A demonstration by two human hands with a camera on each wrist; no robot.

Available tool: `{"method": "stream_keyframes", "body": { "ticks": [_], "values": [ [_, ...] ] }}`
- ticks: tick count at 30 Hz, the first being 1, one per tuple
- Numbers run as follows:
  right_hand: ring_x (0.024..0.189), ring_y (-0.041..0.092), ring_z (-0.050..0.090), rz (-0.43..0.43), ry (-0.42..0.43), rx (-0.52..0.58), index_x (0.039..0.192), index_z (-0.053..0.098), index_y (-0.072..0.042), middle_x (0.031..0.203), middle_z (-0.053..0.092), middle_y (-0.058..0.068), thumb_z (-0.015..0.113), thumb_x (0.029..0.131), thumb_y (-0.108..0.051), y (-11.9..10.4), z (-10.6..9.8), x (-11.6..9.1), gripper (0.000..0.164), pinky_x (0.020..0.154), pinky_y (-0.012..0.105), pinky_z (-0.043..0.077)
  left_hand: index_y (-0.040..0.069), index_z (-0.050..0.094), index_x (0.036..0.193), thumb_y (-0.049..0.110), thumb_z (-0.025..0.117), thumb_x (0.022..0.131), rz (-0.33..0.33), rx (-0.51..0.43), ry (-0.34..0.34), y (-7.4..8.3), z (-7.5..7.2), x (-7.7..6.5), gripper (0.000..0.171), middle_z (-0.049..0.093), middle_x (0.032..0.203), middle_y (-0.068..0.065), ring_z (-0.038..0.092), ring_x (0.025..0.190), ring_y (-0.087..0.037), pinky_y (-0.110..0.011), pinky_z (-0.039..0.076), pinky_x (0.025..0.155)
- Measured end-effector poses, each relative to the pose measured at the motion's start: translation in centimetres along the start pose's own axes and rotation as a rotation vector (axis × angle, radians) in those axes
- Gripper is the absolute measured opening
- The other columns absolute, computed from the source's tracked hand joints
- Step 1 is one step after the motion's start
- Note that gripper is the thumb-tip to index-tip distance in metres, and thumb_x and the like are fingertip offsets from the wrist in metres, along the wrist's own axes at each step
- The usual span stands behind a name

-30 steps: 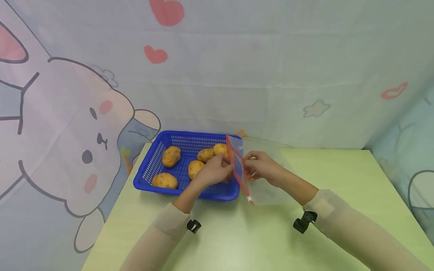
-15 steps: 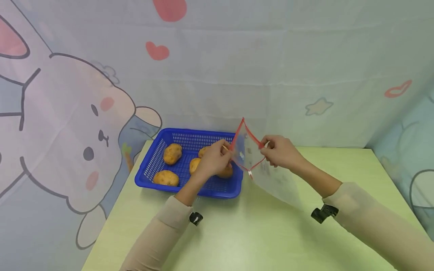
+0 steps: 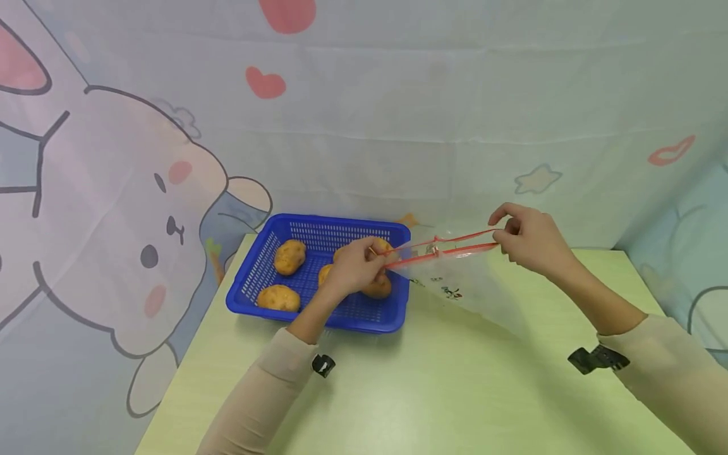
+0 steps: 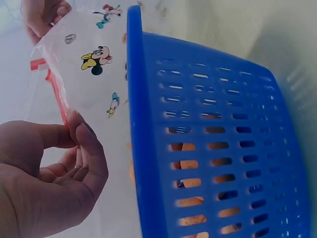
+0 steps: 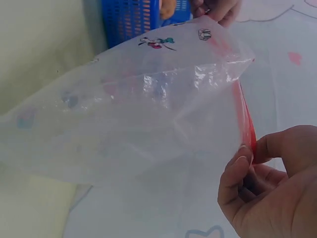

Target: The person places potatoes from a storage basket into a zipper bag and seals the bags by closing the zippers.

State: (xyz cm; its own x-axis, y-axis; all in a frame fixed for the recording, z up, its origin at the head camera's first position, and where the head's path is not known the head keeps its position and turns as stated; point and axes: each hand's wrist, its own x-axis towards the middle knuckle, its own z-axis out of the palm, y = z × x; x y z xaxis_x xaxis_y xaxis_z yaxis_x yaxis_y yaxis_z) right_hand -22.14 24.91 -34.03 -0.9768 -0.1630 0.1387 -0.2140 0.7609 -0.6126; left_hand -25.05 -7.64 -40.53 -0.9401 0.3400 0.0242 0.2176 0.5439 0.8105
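A clear zip bag with a red-edged mouth and small cartoon prints is stretched between both hands. My left hand pinches one end of the red edge above the blue basket. At the other end, to the right and a little higher, my right hand pinches the edge between thumb and finger. The bag's body hangs down toward the table and looks flat. Under and beside my left hand, the blue plastic basket holds several potatoes, some partly hidden by that hand. In the left wrist view, thumb and fingertips meet on the red strip.
The basket stands at the back left of the pale green table. Behind the table hangs a printed cloth backdrop with hearts and a rabbit. Each wrist carries a small black camera mount.
My right hand has moved right and up, drawing the bag's mouth from a wide diamond into a long narrow slit. My left hand stays over the basket's right side.
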Motion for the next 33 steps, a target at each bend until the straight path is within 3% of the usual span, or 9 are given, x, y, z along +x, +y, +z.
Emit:
{"method": "stream_keyframes", "body": {
  "ticks": [4,8,12,17,22,27,30,33],
  "values": [
    [0.056,0.027,0.059,0.049,-0.036,0.098,0.103,0.065,-0.01,0.067,0.062,0.01,0.049,0.092,-0.008,0.2,-0.4,-0.8,0.02,0.051,0.036,0.05,0.011,0.062,0.101,0.028,0.062,0.098,0.001,0.005,0.007,-0.2,-0.2,-0.1,0.017,0.073,0.08,-0.012,0.07,0.07,-0.028,-0.027,0.044,0.052],
    [0.062,0.026,0.064,0.049,-0.074,0.194,0.1,0.068,-0.007,0.074,0.067,0.012,0.053,0.095,-0.011,0.2,-0.2,-1.4,0.016,0.057,0.036,0.055,0.01,0.061,0.1,0.021,0.062,0.097,-0.017,-0.038,0.022,-0.7,-0.2,-0.2,0.012,0.072,0.08,-0.013,0.07,0.069,-0.028,-0.028,0.048,0.052],
    [0.073,0.021,0.071,-0.05,-0.115,0.193,0.105,0.068,-0.012,0.082,0.072,0.005,0.064,0.097,-0.023,0.3,-0.3,-1.6,0.015,0.067,0.033,0.057,0.008,0.059,0.1,0.015,0.059,0.097,-0.023,-0.085,0.016,-1.0,0.2,-0.1,0.007,0.073,0.079,-0.013,0.071,0.068,-0.028,-0.028,0.05,0.05],
    [0.079,0.014,0.069,-0.214,-0.179,0.098,0.115,0.066,-0.017,0.09,0.07,-0.003,0.075,0.09,-0.031,0.5,-0.7,-1.6,0.031,0.07,0.026,0.055,0.006,0.058,0.103,0.016,0.06,0.098,-0.04,-0.137,-0.004,-0.8,0.4,0.2,0.012,0.073,0.082,-0.015,0.072,0.068,-0.028,-0.036,0.057,0.057],
    [0.068,0.008,0.063,-0.304,-0.116,-0.002,0.107,0.069,-0.017,0.08,0.066,-0.009,0.079,0.086,-0.025,0.1,-0.1,-1.4,0.024,0.064,0.023,0.053,0.005,0.058,0.111,0.019,0.061,0.099,-0.009,-0.184,-0.041,-0.5,0.4,0.2,0.018,0.069,0.088,-0.017,0.071,0.072,-0.031,-0.052,0.057,0.071],
    [0.06,0.008,0.053,-0.38,-0.052,-0.071,0.1,0.071,-0.02,0.073,0.058,-0.01,0.082,0.084,-0.022,-0.1,1.1,-0.9,0.02,0.056,0.025,0.047,0.003,0.059,0.121,0.022,0.058,0.101,0.028,-0.098,-0.126,-0.3,0.1,0.3,0.027,0.069,0.095,-0.019,0.071,0.078,-0.033,-0.042,0.056,0.072],
    [0.063,0.009,0.05,-0.43,-0.013,-0.102,0.099,0.072,-0.019,0.076,0.054,-0.009,0.082,0.083,-0.022,0.0,1.6,-0.6,0.019,0.056,0.024,0.044,0.006,0.06,0.124,0.03,0.057,0.101,0.015,0.029,-0.143,-0.2,-0.8,0.2,0.033,0.07,0.103,-0.014,0.069,0.086,-0.028,-0.035,0.053,0.073],
    [0.067,0.011,0.05,-0.469,0.025,-0.12,0.099,0.073,-0.017,0.081,0.053,-0.009,0.082,0.083,-0.02,0.3,2.0,-0.4,0.019,0.057,0.025,0.044,0.01,0.061,0.126,0.033,0.056,0.1,-0.002,0.123,-0.132,-0.1,-2.0,0.2,0.035,0.067,0.111,-0.008,0.064,0.098,-0.023,-0.037,0.052,0.08]
  ]
}}
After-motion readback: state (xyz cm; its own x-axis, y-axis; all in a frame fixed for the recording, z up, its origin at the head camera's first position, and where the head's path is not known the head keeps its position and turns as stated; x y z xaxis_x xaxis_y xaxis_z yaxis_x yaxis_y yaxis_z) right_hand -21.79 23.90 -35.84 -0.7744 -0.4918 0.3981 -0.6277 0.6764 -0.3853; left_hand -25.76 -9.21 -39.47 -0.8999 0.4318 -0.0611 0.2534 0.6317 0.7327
